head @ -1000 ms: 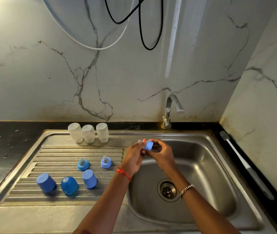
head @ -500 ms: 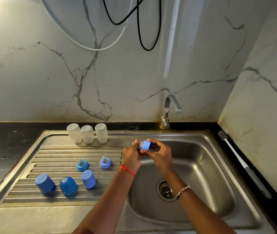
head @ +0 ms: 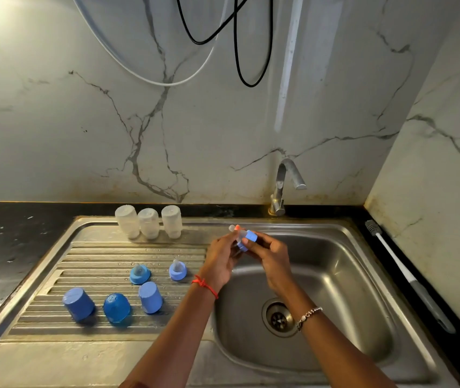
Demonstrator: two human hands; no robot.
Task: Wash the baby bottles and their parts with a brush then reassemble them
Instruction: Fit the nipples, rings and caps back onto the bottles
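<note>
A blue screw ring [head: 249,238] with a clear teat [head: 236,230] fitted through it is held above the left edge of the steel sink basin [head: 349,289], the teat pointing up and to the left. The ring is pinched between the curled fingers and thumb of the right hand [head: 272,254], and the teat side is gripped by the fingertips of the left hand [head: 220,257], so that the piece lies between the two hands. On the ribbed draining board [head: 97,259] to the left, two more teat-and-ring sets [head: 140,273] are stood upright. Three blue caps [head: 150,297] are set mouth down nearer the front, and three clear bottles [head: 148,222] are lined up necks down along the back rim. The sink is set in a black counter [head: 4,242], on whose right strip a long-handled brush [head: 408,275] is laid beside the wall. A steel tap [head: 286,183] is mounted behind the basin. The walls are lined with veined white marble [head: 83,121], across which a black cable [head: 236,51] is hung.
</note>
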